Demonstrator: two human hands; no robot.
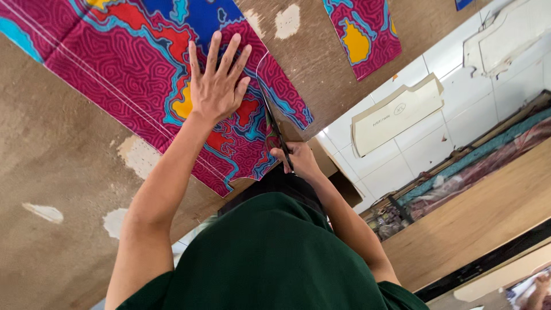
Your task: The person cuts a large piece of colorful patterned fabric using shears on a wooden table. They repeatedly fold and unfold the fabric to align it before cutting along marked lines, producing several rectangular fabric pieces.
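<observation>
L hand [215,86] flat, fingers spread, pinning patterned fabric [132,63] at frame center-top on worn table [51,166]. R hand [298,158] clamped on scissors [274,123]. Cut approx halfway up fabric's right side; upper part uncut.

Left hand [215,86] flat, fingers spread, arm extended; right hand [297,161] fisted, arm bent.

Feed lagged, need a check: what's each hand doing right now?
Left hand: open, fingers spread, pressing flat on the patterned fabric.
Right hand: closed around the scissors, blades in the fabric.
</observation>
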